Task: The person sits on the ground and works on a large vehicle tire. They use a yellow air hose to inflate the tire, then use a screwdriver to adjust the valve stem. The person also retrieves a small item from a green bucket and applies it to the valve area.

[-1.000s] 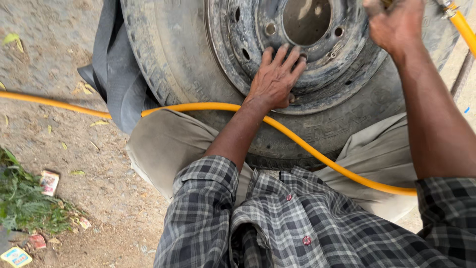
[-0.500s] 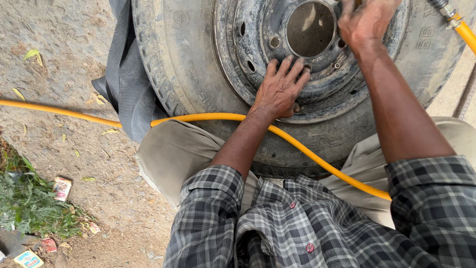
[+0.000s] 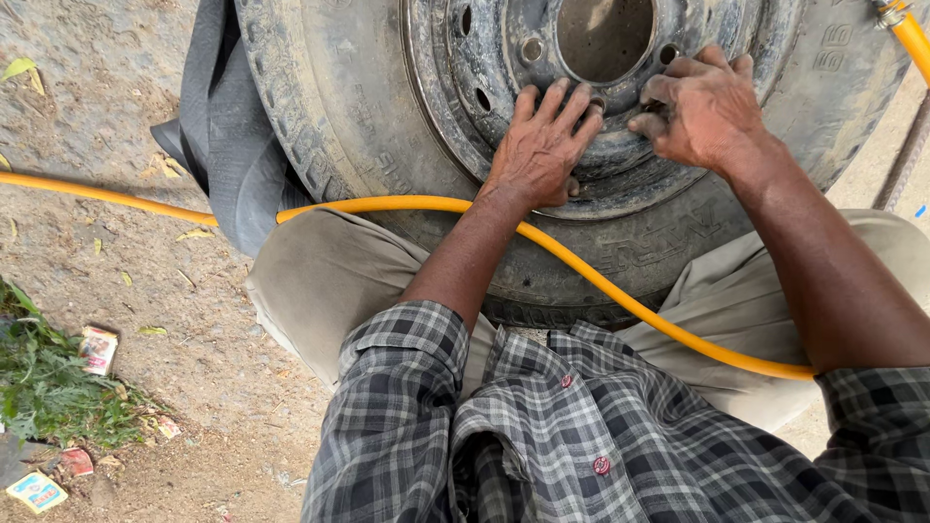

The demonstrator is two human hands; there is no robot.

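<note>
Nearest the camera, a grey and white plaid shirt [image 3: 581,436] with rolled sleeves covers the person's chest and upper arms, and beige trousers [image 3: 329,281] show over both knees just beyond it. A yellow hose [image 3: 620,295] runs across the lap under both forearms, from the dirt on the left side to the right elbow.

Beyond the knees a worn truck tyre [image 3: 329,116] lies flat with its steel wheel rim [image 3: 465,87] facing up. The left hand [image 3: 542,145] rests palm down on the rim's dished face, fingers spread and straight, gripping nothing. Just to its right, the right hand [image 3: 702,107] sits on the rim with fingers curled inward, fingertips pressing at a spot near a bolt hole; whether it pinches something small cannot be told. Past both hands lies the rim's round centre hole [image 3: 605,34].

Left of the left arm, a dark rubber flap [image 3: 228,145] pokes out from under the tyre. Farther left lie weeds [image 3: 48,387] and small paper scraps [image 3: 97,349].
</note>
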